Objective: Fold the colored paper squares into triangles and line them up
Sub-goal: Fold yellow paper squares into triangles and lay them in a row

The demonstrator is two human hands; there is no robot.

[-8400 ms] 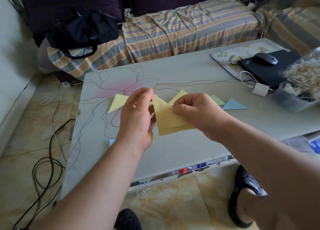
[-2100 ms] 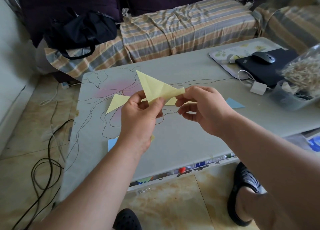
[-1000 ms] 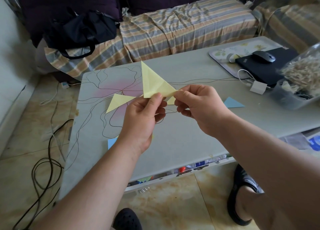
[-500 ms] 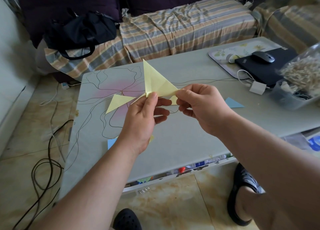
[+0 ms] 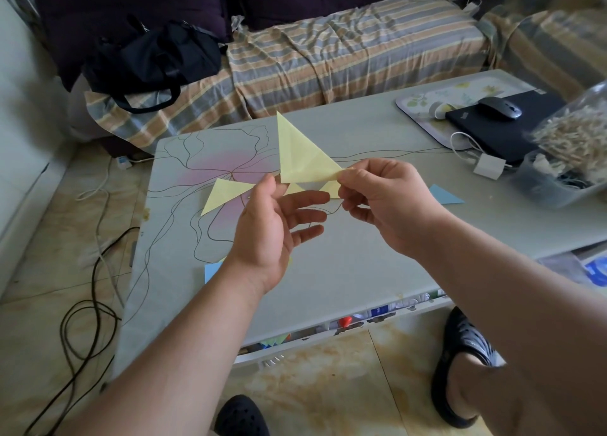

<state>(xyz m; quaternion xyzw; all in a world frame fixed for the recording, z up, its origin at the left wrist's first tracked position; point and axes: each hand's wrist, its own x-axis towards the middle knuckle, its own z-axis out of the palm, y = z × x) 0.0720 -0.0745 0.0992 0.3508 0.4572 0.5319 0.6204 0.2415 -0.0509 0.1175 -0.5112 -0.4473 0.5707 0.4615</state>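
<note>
Two hands above a pale grey tabletop with a drawn line pattern (image 5: 345, 271), one sheet between them. Pale yellow paper folded into a triangle (image 5: 300, 156), held in the air over the middle of the table, one sharp corner upward, long edge roughly level.

Right hand (image 5: 384, 202): thumb and forefinger pinching the triangle's right-hand corner, sole support of the paper.

Left hand (image 5: 272, 225): grip let go within the last half second. Fingers now straightened and spread, holding nothing, thumb tip just beside the paper's lower left corner. Contact there not resolvable.

Compared with some eight seconds earlier: sheet then held lower by both hands, broader and only part-folded. Since then lifted and closed into a single triangle.

Meaning for the task, as a judgement: folding of this sheet most likely finished, transfer to one hand complete, laying down next.

On the table behind the hands:
- a flat pale yellow paper triangle (image 5: 226, 194) to the left
- further yellow points partly hidden by the fingers
- a light blue paper triangle (image 5: 444, 196) well to the right

Together a loose row, and the likely destination for the held triangle.

Corner of an unfolded light blue paper sheet (image 5: 212, 269) visible beside the left wrist, near the table's front. More folding probably left.
</note>
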